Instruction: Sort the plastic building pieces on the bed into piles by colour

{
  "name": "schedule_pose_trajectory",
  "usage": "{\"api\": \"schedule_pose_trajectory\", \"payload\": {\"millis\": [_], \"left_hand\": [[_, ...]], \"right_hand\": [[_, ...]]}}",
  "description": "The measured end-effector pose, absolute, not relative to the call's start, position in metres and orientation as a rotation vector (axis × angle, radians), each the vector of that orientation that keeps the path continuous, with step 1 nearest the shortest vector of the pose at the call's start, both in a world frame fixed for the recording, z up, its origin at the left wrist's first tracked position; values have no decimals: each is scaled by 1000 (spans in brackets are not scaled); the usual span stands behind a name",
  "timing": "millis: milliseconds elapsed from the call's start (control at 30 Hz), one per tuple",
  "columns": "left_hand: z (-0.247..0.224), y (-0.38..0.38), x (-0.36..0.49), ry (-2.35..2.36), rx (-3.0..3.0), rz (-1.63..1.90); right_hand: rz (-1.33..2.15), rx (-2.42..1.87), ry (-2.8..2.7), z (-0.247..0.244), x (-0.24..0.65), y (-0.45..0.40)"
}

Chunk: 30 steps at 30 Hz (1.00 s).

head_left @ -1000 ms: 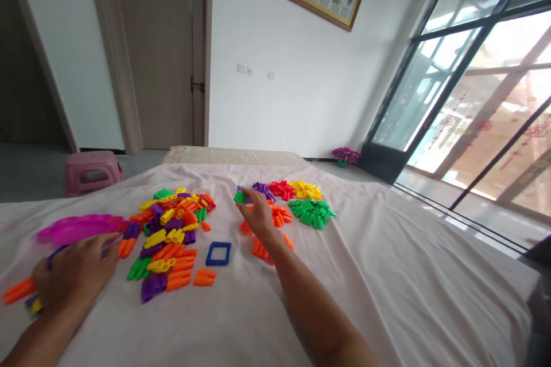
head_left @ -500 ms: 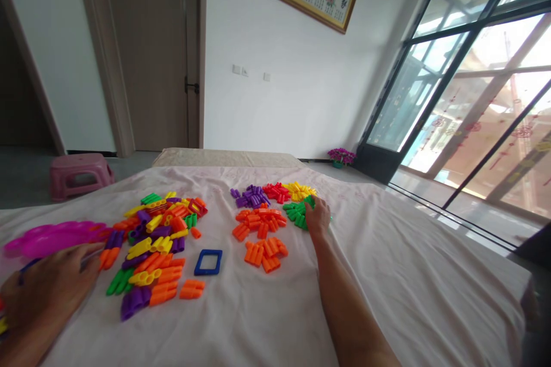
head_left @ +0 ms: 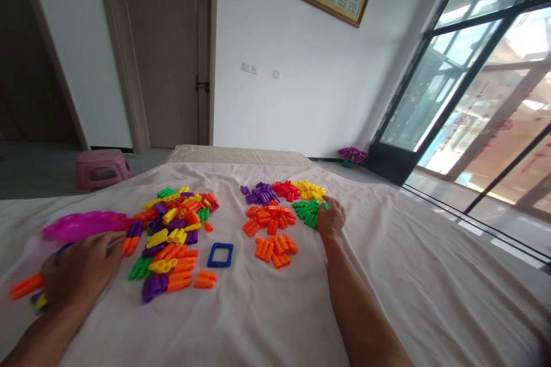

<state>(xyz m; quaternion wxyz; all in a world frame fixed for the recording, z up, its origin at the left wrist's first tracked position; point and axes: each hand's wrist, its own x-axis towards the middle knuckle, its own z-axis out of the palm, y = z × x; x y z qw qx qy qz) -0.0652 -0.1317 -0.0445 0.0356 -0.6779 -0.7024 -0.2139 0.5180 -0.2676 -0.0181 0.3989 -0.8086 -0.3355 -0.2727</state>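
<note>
My right hand [head_left: 331, 218] is closed at the right edge of a pile of green plastic tube pieces [head_left: 306, 212]; a green tube piece [head_left: 324, 205] shows at its fingertips. My left hand [head_left: 86, 264] lies low on the cloth at the left, palm down, with thumb and forefinger apart. Its fingertips are beside a purple and orange tube piece [head_left: 132, 238]. An orange tube piece [head_left: 26, 286] lies just left of this hand, and what is under the palm is hidden. Right of it spreads a mixed heap of coloured tube pieces [head_left: 172, 235].
Purple [head_left: 261, 192], red [head_left: 285, 190], yellow [head_left: 309, 190] and orange [head_left: 270, 218] piles lie on the pale cloth [head_left: 275, 309]. A blue square frame [head_left: 221, 255] lies between heap and piles. A magenta tray [head_left: 81, 225] is behind my left hand. A pink stool [head_left: 103, 169] stands beyond.
The view has swung a little left, so everything sits further right. My right hand stays by the green pile. An orange piece left of my left hand now shows more fully.
</note>
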Motion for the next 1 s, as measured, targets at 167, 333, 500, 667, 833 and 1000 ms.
{"api": "schedule_pose_trajectory", "payload": {"millis": [167, 333, 500, 667, 833, 1000], "left_hand": [[-25, -149, -55, -2099, -2116, -729], [-23, -151, -53, -2114, -2064, -737], [-27, -148, -54, -2123, -2057, -736], [-28, -148, -54, -2110, -2050, -737], [-26, -150, -53, -2113, -2048, -770], [-27, -149, -54, -2112, -2059, -809]], "right_hand": [[-677, -1860, -1103, -13, 487, -247], [-485, -1651, -1490, 0, 420, -235], [-129, -1424, -1892, 8, 339, -245], [77, -1363, -2138, 9, 282, -261], [186, -1414, -2271, 4, 266, -270], [190, -1440, -2228, -9, 266, -268]]}}
